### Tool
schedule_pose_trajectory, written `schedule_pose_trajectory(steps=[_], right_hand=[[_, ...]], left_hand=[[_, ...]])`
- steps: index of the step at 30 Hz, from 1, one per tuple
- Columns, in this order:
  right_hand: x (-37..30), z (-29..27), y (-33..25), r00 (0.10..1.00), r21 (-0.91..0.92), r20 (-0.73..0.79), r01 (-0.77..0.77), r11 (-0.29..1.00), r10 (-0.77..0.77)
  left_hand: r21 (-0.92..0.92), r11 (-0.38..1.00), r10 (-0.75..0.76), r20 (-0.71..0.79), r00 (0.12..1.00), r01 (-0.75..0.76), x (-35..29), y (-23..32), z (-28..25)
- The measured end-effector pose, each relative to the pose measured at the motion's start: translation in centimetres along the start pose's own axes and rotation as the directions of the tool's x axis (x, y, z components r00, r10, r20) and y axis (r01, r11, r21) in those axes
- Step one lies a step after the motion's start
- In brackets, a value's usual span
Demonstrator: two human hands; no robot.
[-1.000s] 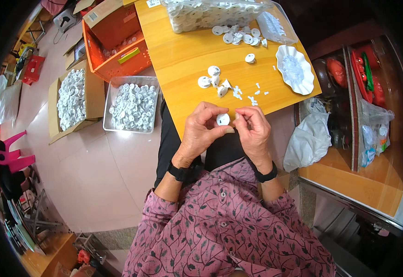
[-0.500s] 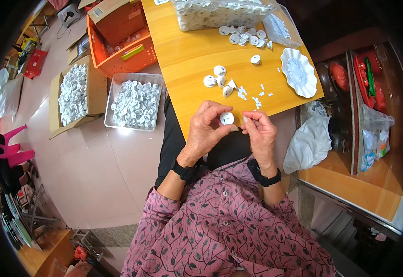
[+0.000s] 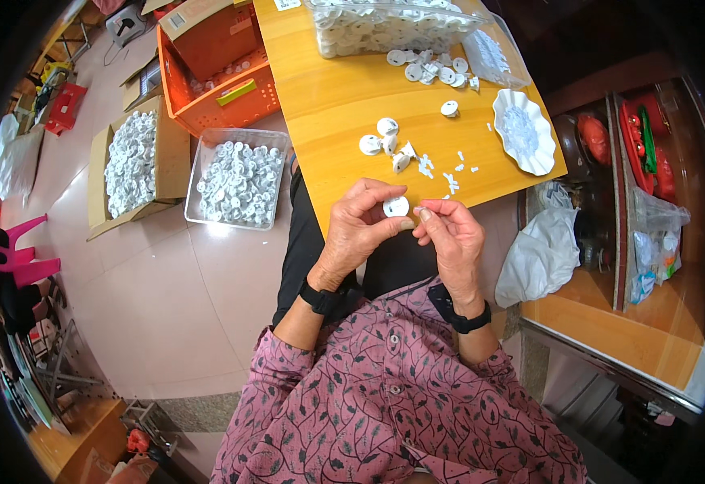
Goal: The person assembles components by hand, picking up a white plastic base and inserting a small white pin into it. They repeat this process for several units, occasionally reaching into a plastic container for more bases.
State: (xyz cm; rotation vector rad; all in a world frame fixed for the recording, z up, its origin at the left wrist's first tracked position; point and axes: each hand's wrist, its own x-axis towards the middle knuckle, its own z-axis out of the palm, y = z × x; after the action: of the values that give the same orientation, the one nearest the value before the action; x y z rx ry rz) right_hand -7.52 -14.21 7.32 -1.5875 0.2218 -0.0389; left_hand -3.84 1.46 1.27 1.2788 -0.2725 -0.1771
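Between the thumb and forefinger of my left hand (image 3: 354, 230) is a white round plastic part (image 3: 396, 206), its disc face turned up. My right hand (image 3: 454, 239) is closed in a pinch close beside it, on a tiny white plastic piece (image 3: 418, 211) that its fingertips partly cover. Both hands are over my lap at the table's near edge. Just beyond them on the yellow wooden table (image 3: 332, 97) lie a few similar round parts (image 3: 388, 127) and several tiny white pieces (image 3: 451, 182).
At the table's right corner stands a scalloped white dish (image 3: 523, 133) of small clear-white pieces. A clear bin (image 3: 401, 32) of round parts is at the back. On the floor to the left are a filled clear tub (image 3: 238, 184), a cardboard box (image 3: 171, 157) and an orange crate (image 3: 231, 105).
My right hand has moved slightly left, bringing its pinched fingertips closer to the round part. My left hand keeps its hold almost in place.
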Motion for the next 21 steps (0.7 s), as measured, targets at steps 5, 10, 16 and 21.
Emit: schedule_pose_trajectory(steps=[5, 10, 16, 21], right_hand=[[0.1, 0.2, 0.9, 0.992, -0.009, 0.004, 0.126, 0.992, -0.126], [0.0, 0.7, 0.9, 0.983, -0.061, 0.029, 0.182, 0.981, -0.181], [0.2, 0.7, 1.5, 0.959, -0.213, 0.020, 0.280, 0.936, -0.282], [0.3, 1.0, 0.9, 0.932, -0.273, 0.016, 0.351, 0.895, -0.361]], left_hand=[[-0.137, 0.990, -0.028, -0.029, 0.999, 0.024, -0.1, 0.3, 0.2], [-0.335, 0.933, -0.147, -0.025, 0.989, 0.130, -0.4, 0.3, 0.0], [-0.379, 0.920, -0.121, -0.031, 0.992, 0.101, -0.4, 0.3, 0.0], [-0.324, 0.941, -0.108, -0.012, 0.994, 0.099, -0.4, 0.8, 0.0]])
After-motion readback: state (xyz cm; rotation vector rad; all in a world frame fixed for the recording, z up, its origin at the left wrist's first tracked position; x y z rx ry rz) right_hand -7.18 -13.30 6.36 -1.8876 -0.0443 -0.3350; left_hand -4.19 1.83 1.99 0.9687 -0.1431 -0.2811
